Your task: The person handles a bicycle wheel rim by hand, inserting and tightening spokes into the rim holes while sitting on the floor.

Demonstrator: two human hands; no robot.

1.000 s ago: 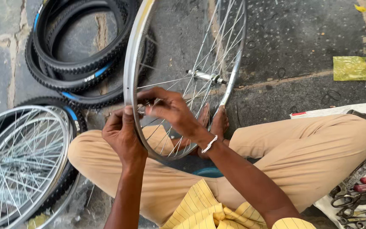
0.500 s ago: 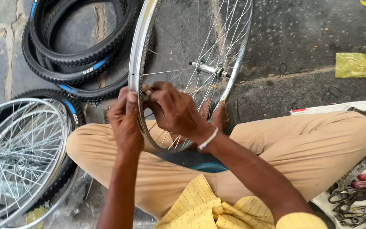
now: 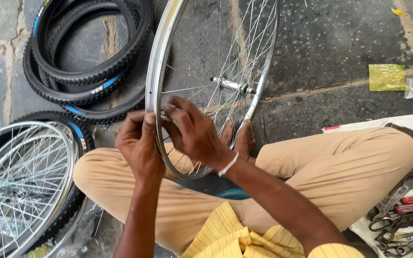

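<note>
At frame centre, two hands work one bare wheel rim.

Left hand [image 3: 139, 145] pinches the silver rim's [image 3: 155, 81] outer edge; right hand [image 3: 194, 136], just beside it on the spoke side, closes fingers around a spoke end at the rim. Rim stands upright between the knees, hub [image 3: 230, 86] up and right of both hands.

Rough dark paving [image 3: 340, 52] under flat daylight carries stacked black tyres [image 3: 87, 62] at upper left, a spoked wheel [image 3: 20, 186] lower left, a yellow wrapper [image 3: 386, 77] at right, and a white cloth [image 3: 383, 125] strewn with hand tools [image 3: 407, 215].
</note>
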